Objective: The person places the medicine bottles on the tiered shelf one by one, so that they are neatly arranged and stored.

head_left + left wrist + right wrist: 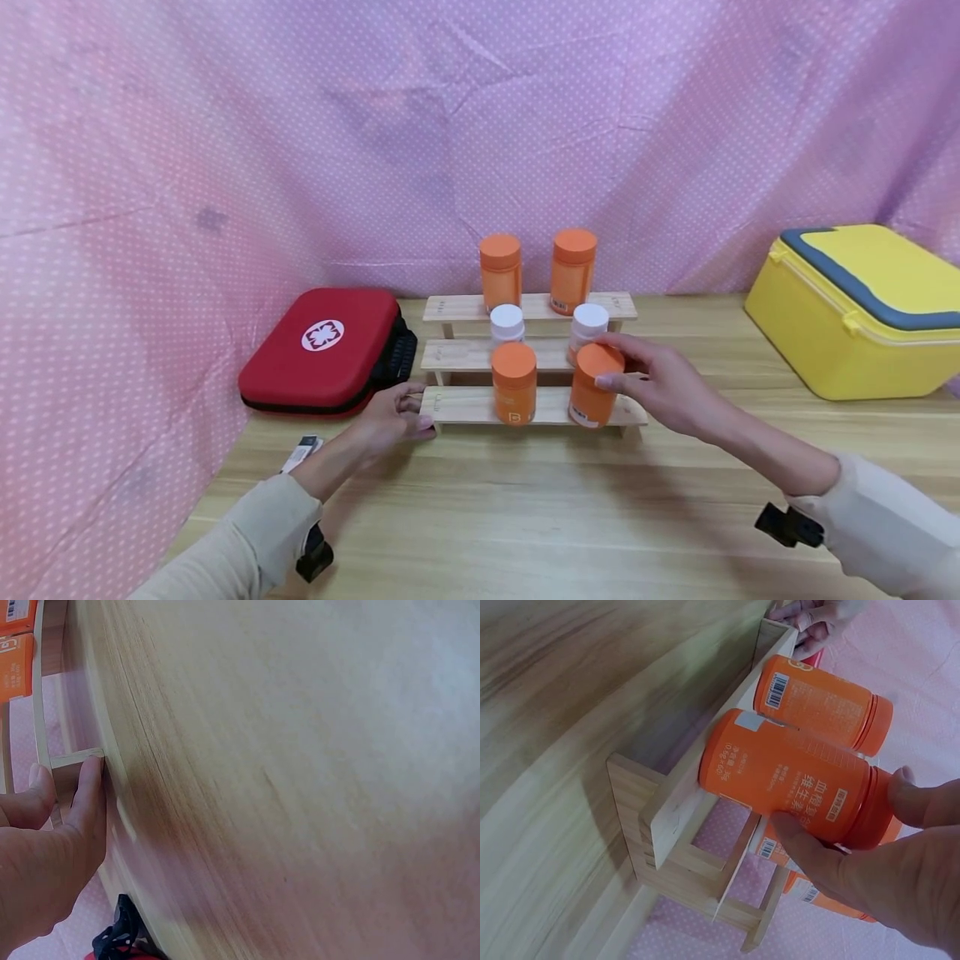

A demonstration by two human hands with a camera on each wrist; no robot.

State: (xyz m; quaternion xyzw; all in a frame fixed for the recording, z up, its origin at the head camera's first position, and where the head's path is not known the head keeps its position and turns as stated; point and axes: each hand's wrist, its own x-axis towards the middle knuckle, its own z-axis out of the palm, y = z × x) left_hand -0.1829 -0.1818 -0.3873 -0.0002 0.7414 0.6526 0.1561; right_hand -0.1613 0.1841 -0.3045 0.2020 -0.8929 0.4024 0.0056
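My right hand (667,387) grips an orange vitamin bottle (780,776) near its cap, thumb on one side and fingers on the other. The bottle is at the right end of the lowest step of a three-step wooden rack (457,404); whether its base touches the wood I cannot tell. A second orange bottle (514,392) stands left of it on that step. My left hand (390,417) holds the rack's left end between thumb and fingers, seen closely in the left wrist view. Two white-capped bottles (507,323) stand on the middle step, partly hidden, and two orange bottles (573,267) on the top one.
A red first-aid case (322,350) with a white emblem lies left of the rack. At the far right sits a yellow box (832,333) with a grey-edged lid. A small white-and-dark item (302,452) lies by my left forearm. Pink dotted cloth (375,150) hangs behind.
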